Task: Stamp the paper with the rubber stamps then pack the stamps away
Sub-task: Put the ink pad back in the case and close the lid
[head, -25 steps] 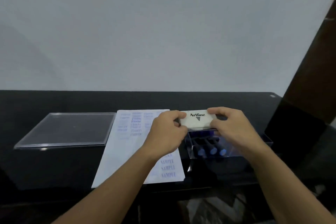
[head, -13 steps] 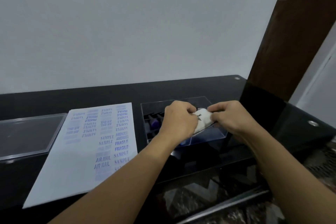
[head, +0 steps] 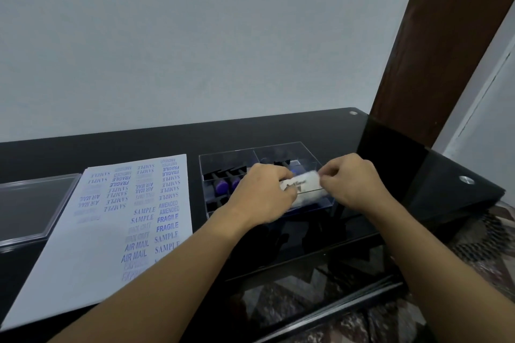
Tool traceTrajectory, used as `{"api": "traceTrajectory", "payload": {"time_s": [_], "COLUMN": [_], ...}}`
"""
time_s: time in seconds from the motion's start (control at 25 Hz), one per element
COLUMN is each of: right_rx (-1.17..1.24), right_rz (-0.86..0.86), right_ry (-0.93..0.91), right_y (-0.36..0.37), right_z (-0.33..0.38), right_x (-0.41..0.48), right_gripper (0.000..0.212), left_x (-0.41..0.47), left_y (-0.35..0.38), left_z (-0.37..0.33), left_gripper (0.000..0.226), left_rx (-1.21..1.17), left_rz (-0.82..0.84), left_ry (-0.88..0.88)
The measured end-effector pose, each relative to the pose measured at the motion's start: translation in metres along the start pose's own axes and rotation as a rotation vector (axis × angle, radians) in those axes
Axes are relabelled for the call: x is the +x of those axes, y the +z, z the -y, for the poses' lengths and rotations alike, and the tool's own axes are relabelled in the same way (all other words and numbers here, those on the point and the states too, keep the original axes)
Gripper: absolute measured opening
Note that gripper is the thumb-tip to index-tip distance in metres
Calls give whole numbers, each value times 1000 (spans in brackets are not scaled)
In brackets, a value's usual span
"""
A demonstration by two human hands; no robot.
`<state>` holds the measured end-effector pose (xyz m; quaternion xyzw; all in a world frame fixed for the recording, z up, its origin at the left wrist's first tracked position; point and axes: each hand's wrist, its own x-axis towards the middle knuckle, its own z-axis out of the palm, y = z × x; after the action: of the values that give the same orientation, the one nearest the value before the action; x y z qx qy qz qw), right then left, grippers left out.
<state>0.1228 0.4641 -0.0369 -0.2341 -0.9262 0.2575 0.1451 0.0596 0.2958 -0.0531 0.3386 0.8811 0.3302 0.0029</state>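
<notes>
A white ink pad case (head: 303, 184) hangs low over the right front part of a clear plastic box (head: 281, 147). My left hand (head: 262, 192) grips its left end and my right hand (head: 354, 181) pinches its right end. The case is blurred and tilted. Inside the box, on the left, lie rubber stamps with black bases and purple handles (head: 223, 186). A white sheet of paper (head: 83, 245) covered in blue stamped words lies left of the box on the black table.
The clear box lid (head: 30, 203) lies flat at the far left of the black table (head: 139, 142). A brown wooden post (head: 446, 36) rises at the right. The table's front edge runs just below my forearms, with patterned floor beyond.
The view has swung left to right and down. Both hands have brought the ink pad case lower, from above the box's rim into its right front part.
</notes>
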Motion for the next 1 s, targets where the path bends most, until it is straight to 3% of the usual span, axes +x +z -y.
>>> {"api": "traceTrajectory", "payload": {"time_s": [0.2, 0.44, 0.68, 0.8, 1.0], "right_rx": [-39, 9, 249, 228, 195], "right_rz": [13, -19, 198, 329, 391], "right_ry": [-46, -153, -277, -333, -353], "right_y": [6, -2, 50, 94, 154], "right_z": [-3, 31, 129, 183, 265], "right_x": [1, -9, -33, -50, -72], "right_gripper": [21, 35, 20, 24, 30], "left_x": [-7, -32, -96, -139, -216], "left_y": [-7, -58, -136, -174, -240], "left_z": [3, 31, 121, 173, 254], "left_gripper": [29, 29, 34, 34, 18], "left_rx": [36, 8, 43, 69, 105], "left_rz": [0, -122, -204, -239, -404], "left_ry": [9, -33, -288, -429, -609]}}
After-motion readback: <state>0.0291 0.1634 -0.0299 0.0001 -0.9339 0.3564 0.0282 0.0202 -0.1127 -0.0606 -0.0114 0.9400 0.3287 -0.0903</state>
